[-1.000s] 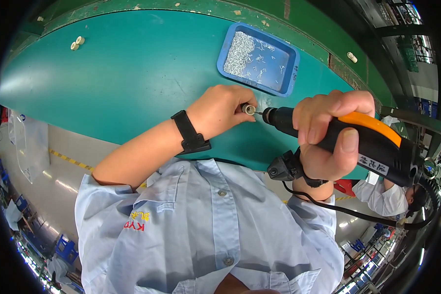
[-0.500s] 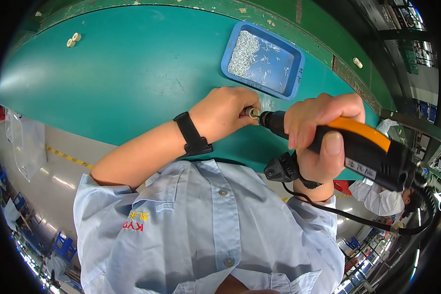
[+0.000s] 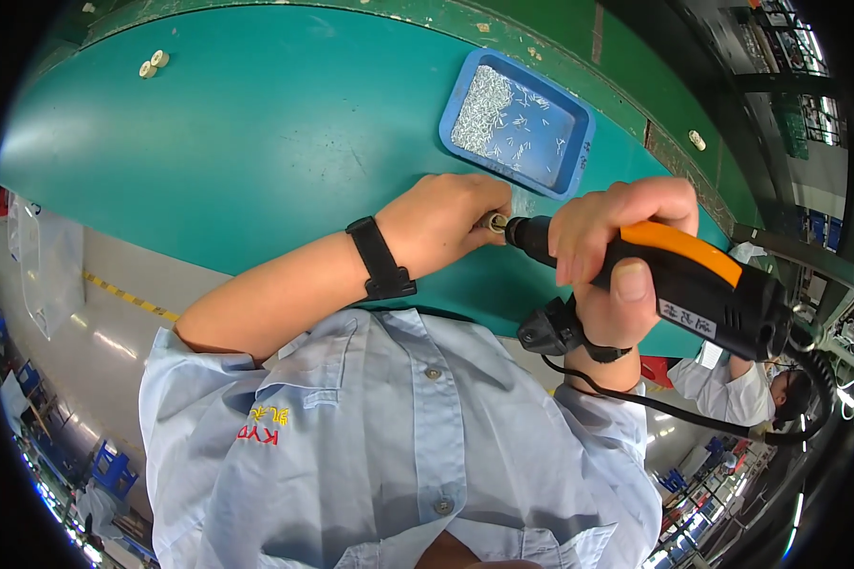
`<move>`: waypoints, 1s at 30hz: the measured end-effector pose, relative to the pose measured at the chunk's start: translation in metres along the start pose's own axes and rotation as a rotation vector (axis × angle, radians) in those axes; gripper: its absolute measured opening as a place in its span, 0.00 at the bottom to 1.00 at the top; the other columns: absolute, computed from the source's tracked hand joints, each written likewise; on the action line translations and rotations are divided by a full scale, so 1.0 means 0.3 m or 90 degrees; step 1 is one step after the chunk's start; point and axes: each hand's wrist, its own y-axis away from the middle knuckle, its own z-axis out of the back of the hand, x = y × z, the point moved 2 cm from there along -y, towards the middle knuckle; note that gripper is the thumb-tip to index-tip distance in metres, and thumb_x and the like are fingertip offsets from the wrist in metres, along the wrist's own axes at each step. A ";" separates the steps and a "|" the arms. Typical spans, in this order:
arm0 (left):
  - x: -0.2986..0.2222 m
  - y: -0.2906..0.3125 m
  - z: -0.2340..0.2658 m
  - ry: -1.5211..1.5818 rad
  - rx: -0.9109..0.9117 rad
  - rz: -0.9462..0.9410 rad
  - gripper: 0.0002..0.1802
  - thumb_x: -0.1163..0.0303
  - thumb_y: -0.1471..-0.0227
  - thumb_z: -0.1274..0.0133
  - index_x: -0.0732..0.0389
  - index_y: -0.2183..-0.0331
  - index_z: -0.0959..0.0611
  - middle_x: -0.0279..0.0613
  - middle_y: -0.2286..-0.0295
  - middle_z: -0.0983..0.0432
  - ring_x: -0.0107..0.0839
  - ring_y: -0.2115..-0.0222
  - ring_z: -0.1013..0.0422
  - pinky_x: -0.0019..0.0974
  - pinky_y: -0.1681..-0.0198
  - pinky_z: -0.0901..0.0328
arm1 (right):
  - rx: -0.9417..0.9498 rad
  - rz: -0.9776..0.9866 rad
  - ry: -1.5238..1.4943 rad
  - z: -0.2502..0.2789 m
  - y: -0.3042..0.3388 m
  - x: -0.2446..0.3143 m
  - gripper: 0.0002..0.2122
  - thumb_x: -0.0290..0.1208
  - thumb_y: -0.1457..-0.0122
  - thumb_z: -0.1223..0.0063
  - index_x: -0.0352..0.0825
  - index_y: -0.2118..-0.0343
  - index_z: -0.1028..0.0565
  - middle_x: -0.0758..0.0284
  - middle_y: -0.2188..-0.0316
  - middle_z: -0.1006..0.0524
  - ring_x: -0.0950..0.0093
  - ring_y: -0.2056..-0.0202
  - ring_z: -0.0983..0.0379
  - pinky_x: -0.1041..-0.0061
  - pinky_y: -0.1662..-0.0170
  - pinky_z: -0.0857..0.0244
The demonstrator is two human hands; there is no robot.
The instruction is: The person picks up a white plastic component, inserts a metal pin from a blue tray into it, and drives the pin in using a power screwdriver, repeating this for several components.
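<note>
My left hand (image 3: 455, 220) pinches a small cream-coloured round part (image 3: 496, 224) between thumb and fingers, above the green tabletop (image 3: 247, 142). My right hand (image 3: 617, 251) is wrapped round a black and orange electric screwdriver (image 3: 697, 284), which lies sideways with its nose pointing left. The nose of the screwdriver meets the round part; whether a screw sits between them is too small to tell. Just beyond both hands stands a blue tray (image 3: 584, 142) with many small silver screws (image 3: 484, 104), heaped at its left side.
Two cream round parts (image 3: 154, 64) lie at the far left of the table. Another pale piece (image 3: 697, 140) rests on the green ledge beyond the table's right edge. A black cable (image 3: 674, 414) runs from my right wrist toward the coiled screwdriver cord. Another person (image 3: 731, 384) works at right.
The view has shifted slightly, so the tray and loose parts sit a little further right. Both hands keep their grips, with the screwdriver's nose still at the round part.
</note>
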 end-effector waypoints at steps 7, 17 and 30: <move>-0.033 -0.001 0.112 0.058 -0.042 0.010 0.12 0.73 0.57 0.41 0.60 0.68 0.25 0.39 0.76 0.28 0.27 0.81 0.32 0.31 0.77 0.38 | -0.036 0.232 -0.143 0.150 0.022 0.147 0.26 0.44 0.53 0.40 0.37 0.58 0.41 0.70 0.83 0.33 0.78 0.84 0.36 0.80 0.80 0.45; 0.185 -0.429 0.598 -0.159 -0.251 0.142 0.20 0.69 0.52 0.46 0.65 0.56 0.26 0.45 0.70 0.23 0.28 0.76 0.26 0.31 0.70 0.32 | -0.043 0.170 -0.161 0.180 0.041 0.047 0.22 0.40 0.55 0.43 0.35 0.63 0.40 0.69 0.82 0.36 0.80 0.82 0.39 0.82 0.76 0.46; 0.444 -0.334 1.131 -0.317 -0.993 0.397 0.34 0.63 0.57 0.41 0.64 0.52 0.39 0.57 0.56 0.43 0.55 0.59 0.34 0.46 0.56 0.36 | -0.089 0.179 -0.177 0.269 0.017 -0.011 0.25 0.40 0.57 0.36 0.37 0.64 0.41 0.70 0.82 0.31 0.77 0.83 0.33 0.80 0.78 0.39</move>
